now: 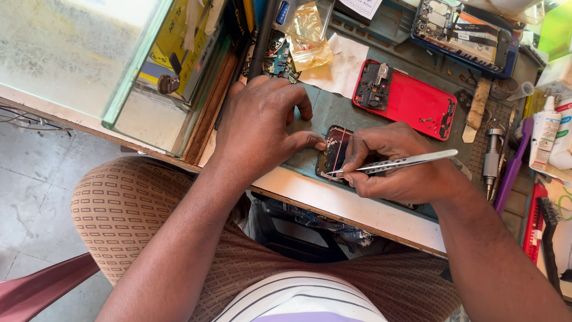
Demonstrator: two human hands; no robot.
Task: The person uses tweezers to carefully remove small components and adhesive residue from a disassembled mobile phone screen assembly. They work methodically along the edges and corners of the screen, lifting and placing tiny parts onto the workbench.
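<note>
The right hand (396, 170) pinches thin silver metal tweezers (396, 162) in its fingers over the small dark opened phone (333, 150), while the left hand (259, 128) presses its thumb beside it.

One head-worn camera, looking steeply down from close above.

The single view sits over the person's lap and faces down and forward onto the near edge of the surface (357, 209), close enough that both forearms fill the lower frame. The left hand (262, 128) and right hand (399, 164) meet just right of the centre. The picture is turned slightly, so the surface edge runs slantwise from upper left to lower right. Tiled floor (30, 179) shows at the left, and the knee (125, 209) below. No second view shares the scene.
</note>
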